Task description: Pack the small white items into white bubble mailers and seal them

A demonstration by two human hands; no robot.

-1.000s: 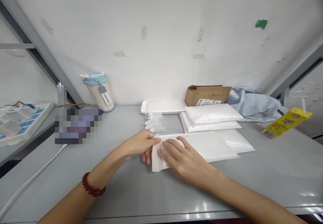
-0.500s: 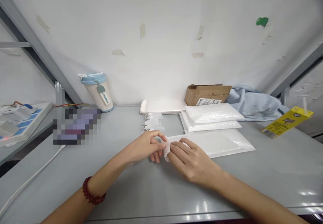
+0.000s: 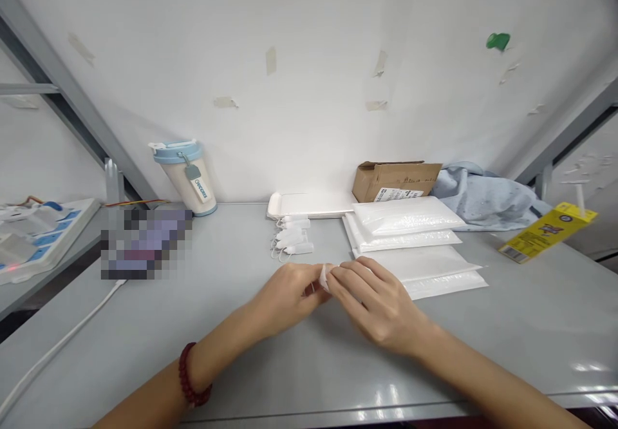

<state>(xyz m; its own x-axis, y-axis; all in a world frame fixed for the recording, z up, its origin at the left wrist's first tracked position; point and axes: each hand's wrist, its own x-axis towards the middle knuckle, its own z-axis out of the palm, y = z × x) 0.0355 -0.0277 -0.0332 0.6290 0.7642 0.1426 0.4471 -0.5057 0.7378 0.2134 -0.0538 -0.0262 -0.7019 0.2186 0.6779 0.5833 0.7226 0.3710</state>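
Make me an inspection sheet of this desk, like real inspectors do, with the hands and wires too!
Surface: grey tabletop, shiny near the front.
Job's things: white envelope edge at the fingertips; white padded envelopes beyond the right hand; small white pieces with thin loops.
Clutter: tumbler, yellow carton with straw, cardboard box, light-blue cloth; pixelated object, can't tell what.
Hands: left hand, dark red bracelet on its arm, meets the right one at that edge; exact grip hidden.
Cables: white cable reaching the pixelated object; power strip with plugs.
Surroundings: white wall with tape scraps and green bits.
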